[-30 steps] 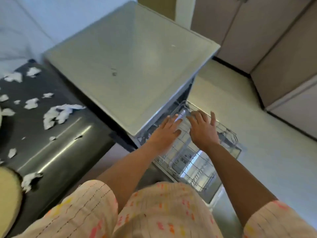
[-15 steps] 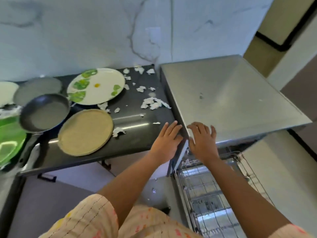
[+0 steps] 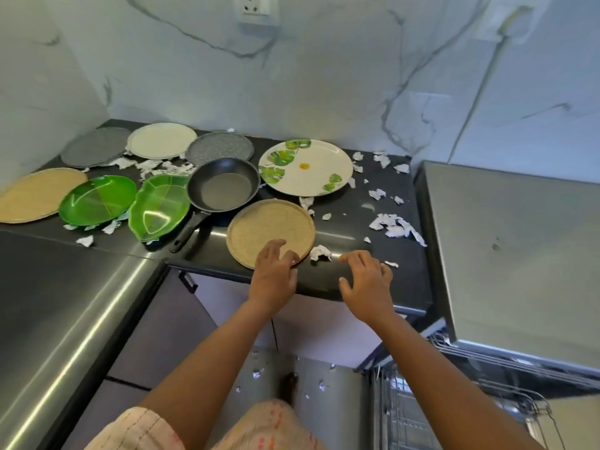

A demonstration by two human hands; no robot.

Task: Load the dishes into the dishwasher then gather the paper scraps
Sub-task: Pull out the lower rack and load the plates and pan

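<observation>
Two bare arms reach forward over the front edge of the dark counter [image 3: 341, 280]. The left hand [image 3: 274, 271] lies on the near rim of the tan plate [image 3: 271, 232], fingers bent and spread over its edge; whether they actually grip the plate or only rest on it I cannot tell. The right hand [image 3: 365, 280] hovers just beside it, above the counter's edge, palm down, fingers loosely curled and holding nothing. A crumpled paper scrap [image 3: 320, 253] lies between the two hands, just beside the plate's rim.

Behind the tan plate sit a black frying pan [image 3: 224, 186] with its handle pointing toward the counter's front, a white plate with green leaves [image 3: 306, 167], two green leaf-shaped dishes [image 3: 97, 199], two grey plates [image 3: 220, 147], a cream plate [image 3: 161, 140] and another tan plate [image 3: 39, 193] at far left. More torn paper [image 3: 394, 225] is scattered across the counter. The dishwasher rack [image 3: 409, 414] stands pulled out at lower right, under the steel top [image 3: 519, 254].
</observation>
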